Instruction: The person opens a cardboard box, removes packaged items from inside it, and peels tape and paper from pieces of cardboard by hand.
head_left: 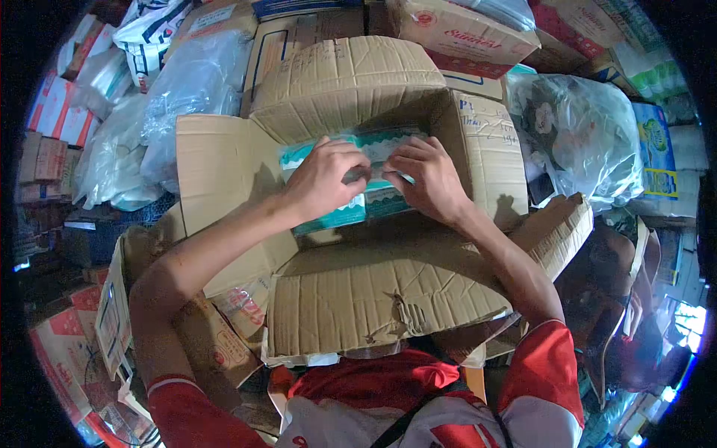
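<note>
A large cardboard box stands in front of me with its flaps folded outward. Inside it lie teal-and-white packs, with a shiny, clear look like plastic wrap on them. Over the packs, my left hand has its fingers curled in towards the thumb. Facing it, my right hand is bent in the same pinching way, a small gap from the left. Whatever thin stuff the fingertips may grip is too small to make out. Part of the packs is hidden beneath both hands.
Clear plastic bags are piled at the left, and a large plastic-wrapped bundle sits at the right. A red-and-tan carton stands behind the box. More cartons and torn cardboard crowd both sides. Another person's body shows partly at the right.
</note>
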The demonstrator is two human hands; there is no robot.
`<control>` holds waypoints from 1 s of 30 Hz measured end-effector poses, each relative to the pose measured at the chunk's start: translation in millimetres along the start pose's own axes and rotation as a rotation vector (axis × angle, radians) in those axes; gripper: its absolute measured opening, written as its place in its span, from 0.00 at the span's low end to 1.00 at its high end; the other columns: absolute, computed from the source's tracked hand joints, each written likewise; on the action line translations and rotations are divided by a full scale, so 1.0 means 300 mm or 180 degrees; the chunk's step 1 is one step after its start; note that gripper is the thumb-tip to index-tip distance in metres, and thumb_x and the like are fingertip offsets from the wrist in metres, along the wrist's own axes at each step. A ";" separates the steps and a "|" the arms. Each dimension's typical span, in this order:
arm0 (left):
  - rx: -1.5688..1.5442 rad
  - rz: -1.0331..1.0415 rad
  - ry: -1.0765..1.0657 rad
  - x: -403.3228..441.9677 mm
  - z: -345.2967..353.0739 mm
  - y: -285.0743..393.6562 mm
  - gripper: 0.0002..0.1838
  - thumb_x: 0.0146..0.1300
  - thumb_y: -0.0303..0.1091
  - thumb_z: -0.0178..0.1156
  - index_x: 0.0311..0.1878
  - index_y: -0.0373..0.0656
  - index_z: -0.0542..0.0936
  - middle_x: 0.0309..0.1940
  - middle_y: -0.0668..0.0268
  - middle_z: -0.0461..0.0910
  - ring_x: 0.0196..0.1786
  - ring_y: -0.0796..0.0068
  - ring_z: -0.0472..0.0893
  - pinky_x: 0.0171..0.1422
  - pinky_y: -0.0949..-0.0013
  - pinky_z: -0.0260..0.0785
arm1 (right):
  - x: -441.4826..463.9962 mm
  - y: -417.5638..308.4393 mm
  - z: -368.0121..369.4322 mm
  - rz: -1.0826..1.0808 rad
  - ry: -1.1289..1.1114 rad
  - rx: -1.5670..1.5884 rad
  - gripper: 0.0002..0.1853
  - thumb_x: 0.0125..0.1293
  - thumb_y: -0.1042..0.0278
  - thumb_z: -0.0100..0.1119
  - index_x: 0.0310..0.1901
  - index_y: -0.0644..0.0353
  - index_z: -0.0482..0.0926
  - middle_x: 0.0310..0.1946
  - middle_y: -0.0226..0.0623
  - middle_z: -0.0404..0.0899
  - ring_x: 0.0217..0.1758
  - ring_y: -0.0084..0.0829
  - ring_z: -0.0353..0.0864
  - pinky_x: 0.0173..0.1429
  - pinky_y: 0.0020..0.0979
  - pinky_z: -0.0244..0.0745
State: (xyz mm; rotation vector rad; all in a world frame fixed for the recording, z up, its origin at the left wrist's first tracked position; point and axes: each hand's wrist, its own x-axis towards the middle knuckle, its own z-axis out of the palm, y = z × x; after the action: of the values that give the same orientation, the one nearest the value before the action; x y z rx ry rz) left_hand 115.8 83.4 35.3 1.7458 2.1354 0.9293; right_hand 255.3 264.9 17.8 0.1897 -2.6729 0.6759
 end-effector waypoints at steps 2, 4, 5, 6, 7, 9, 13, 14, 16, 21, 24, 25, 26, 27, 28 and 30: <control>0.0005 0.0056 -0.0003 -0.004 0.004 -0.002 0.08 0.52 0.29 0.70 0.34 0.39 0.83 0.34 0.60 0.83 0.43 0.58 0.81 0.51 0.57 0.68 | 0.002 -0.011 -0.003 -0.0009 0.0017 -0.0019 0.08 0.55 0.69 0.71 0.35 0.58 0.82 0.38 0.32 0.84 0.45 0.36 0.80 0.50 0.38 0.70; 0.0051 0.0118 0.0057 -0.003 0.011 0.002 0.08 0.52 0.29 0.70 0.34 0.39 0.83 0.35 0.60 0.83 0.43 0.58 0.82 0.51 0.57 0.68 | -0.004 -0.018 0.010 0.0064 -0.0021 0.0040 0.07 0.55 0.68 0.69 0.35 0.57 0.83 0.37 0.32 0.83 0.46 0.36 0.79 0.51 0.39 0.71; 0.0043 0.0102 0.0081 -0.002 0.010 0.002 0.08 0.53 0.29 0.70 0.35 0.39 0.83 0.35 0.60 0.83 0.43 0.59 0.82 0.51 0.57 0.68 | -0.004 -0.019 0.014 0.0097 -0.0037 0.0069 0.07 0.56 0.67 0.68 0.36 0.56 0.83 0.36 0.32 0.82 0.46 0.36 0.79 0.52 0.40 0.71; 0.0035 0.0084 0.0105 -0.001 0.009 0.002 0.08 0.53 0.29 0.70 0.35 0.39 0.83 0.35 0.60 0.84 0.42 0.59 0.82 0.51 0.57 0.69 | -0.001 -0.017 0.011 0.0105 -0.0087 0.0132 0.07 0.56 0.67 0.68 0.36 0.56 0.83 0.36 0.32 0.82 0.46 0.37 0.79 0.52 0.40 0.71; 0.0026 0.0068 0.0129 -0.001 0.009 0.002 0.08 0.53 0.29 0.70 0.35 0.39 0.83 0.35 0.60 0.84 0.42 0.59 0.82 0.51 0.57 0.69 | 0.004 -0.011 0.004 0.0115 -0.0137 0.0193 0.08 0.56 0.67 0.68 0.37 0.57 0.83 0.36 0.33 0.82 0.46 0.38 0.79 0.52 0.41 0.71; -0.0017 -0.0019 0.0105 0.000 0.007 0.004 0.07 0.53 0.29 0.70 0.34 0.39 0.83 0.35 0.60 0.84 0.42 0.59 0.82 0.51 0.57 0.69 | 0.011 -0.002 -0.019 0.0184 -0.0162 0.0242 0.09 0.56 0.66 0.69 0.37 0.57 0.82 0.37 0.34 0.82 0.47 0.39 0.79 0.52 0.42 0.71; -0.0044 -0.0118 0.0050 0.001 -0.006 0.008 0.06 0.53 0.28 0.70 0.33 0.39 0.83 0.34 0.60 0.84 0.41 0.59 0.82 0.50 0.57 0.70 | 0.016 0.017 -0.053 0.0221 -0.0242 0.0275 0.10 0.54 0.67 0.72 0.36 0.59 0.81 0.38 0.37 0.82 0.48 0.41 0.79 0.51 0.42 0.71; -0.0045 -0.0049 0.0084 0.000 -0.007 0.011 0.06 0.53 0.28 0.69 0.33 0.38 0.83 0.33 0.60 0.83 0.41 0.59 0.82 0.51 0.57 0.69 | 0.013 0.015 -0.051 0.0169 -0.0253 0.0263 0.10 0.54 0.68 0.72 0.35 0.59 0.81 0.38 0.36 0.82 0.48 0.40 0.80 0.51 0.42 0.71; -0.0045 0.0130 0.0152 -0.002 -0.001 0.015 0.04 0.53 0.27 0.67 0.31 0.38 0.83 0.30 0.61 0.82 0.40 0.59 0.81 0.53 0.56 0.69 | 0.005 0.012 -0.050 0.0081 -0.0208 0.0214 0.09 0.54 0.68 0.71 0.34 0.59 0.82 0.37 0.35 0.83 0.47 0.39 0.80 0.51 0.41 0.71; -0.0161 0.0149 0.0162 0.003 -0.002 0.014 0.05 0.52 0.26 0.68 0.32 0.38 0.83 0.30 0.60 0.82 0.40 0.59 0.81 0.52 0.58 0.70 | -0.002 -0.005 -0.030 -0.0057 -0.0045 -0.0036 0.07 0.53 0.70 0.71 0.32 0.59 0.82 0.35 0.32 0.83 0.45 0.36 0.80 0.49 0.38 0.70; -0.0122 0.0005 0.0149 0.005 -0.003 0.020 0.06 0.51 0.27 0.68 0.32 0.37 0.83 0.31 0.59 0.82 0.40 0.58 0.81 0.52 0.58 0.70 | -0.003 -0.017 -0.016 0.0097 -0.0031 0.0004 0.07 0.53 0.70 0.70 0.33 0.59 0.82 0.35 0.33 0.81 0.45 0.37 0.79 0.50 0.39 0.71; -0.0075 -0.0045 0.0158 0.004 -0.002 0.020 0.06 0.51 0.27 0.69 0.32 0.37 0.83 0.31 0.59 0.82 0.40 0.58 0.81 0.52 0.59 0.70 | -0.007 -0.017 -0.011 0.0158 -0.0028 0.0038 0.07 0.54 0.70 0.70 0.34 0.59 0.82 0.35 0.33 0.81 0.45 0.37 0.79 0.50 0.39 0.71; -0.0025 -0.0100 0.0172 0.003 -0.003 0.019 0.06 0.51 0.27 0.69 0.32 0.37 0.83 0.31 0.59 0.82 0.40 0.58 0.81 0.52 0.59 0.70 | -0.010 -0.013 -0.008 0.0194 -0.0030 0.0102 0.08 0.54 0.70 0.70 0.35 0.59 0.82 0.36 0.33 0.81 0.46 0.37 0.78 0.50 0.39 0.71; -0.0065 -0.0107 0.0131 0.001 -0.002 0.016 0.07 0.51 0.27 0.69 0.33 0.37 0.83 0.31 0.59 0.82 0.40 0.58 0.81 0.52 0.59 0.70 | -0.009 -0.010 -0.007 0.0225 -0.0037 0.0168 0.08 0.54 0.70 0.69 0.35 0.59 0.82 0.36 0.34 0.81 0.46 0.38 0.78 0.50 0.39 0.71; -0.0106 -0.0115 0.0091 0.000 -0.001 0.012 0.07 0.51 0.27 0.69 0.33 0.37 0.83 0.31 0.59 0.82 0.41 0.58 0.81 0.52 0.59 0.70 | -0.011 -0.010 -0.006 0.0255 -0.0045 0.0234 0.08 0.55 0.69 0.69 0.36 0.58 0.82 0.36 0.34 0.81 0.46 0.38 0.78 0.51 0.40 0.70; -0.0180 -0.0005 0.0072 0.005 0.000 0.008 0.07 0.51 0.27 0.69 0.33 0.36 0.82 0.31 0.59 0.82 0.41 0.57 0.81 0.52 0.59 0.70 | -0.007 -0.013 -0.018 0.0212 -0.0105 0.0171 0.09 0.55 0.68 0.69 0.37 0.58 0.82 0.36 0.34 0.81 0.47 0.38 0.78 0.51 0.40 0.70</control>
State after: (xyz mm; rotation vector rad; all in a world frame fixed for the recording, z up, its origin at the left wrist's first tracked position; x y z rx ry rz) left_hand 117.5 85.0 37.0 1.7145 2.1027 1.0037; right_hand 260.0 264.3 23.0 0.1278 -2.7047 0.7721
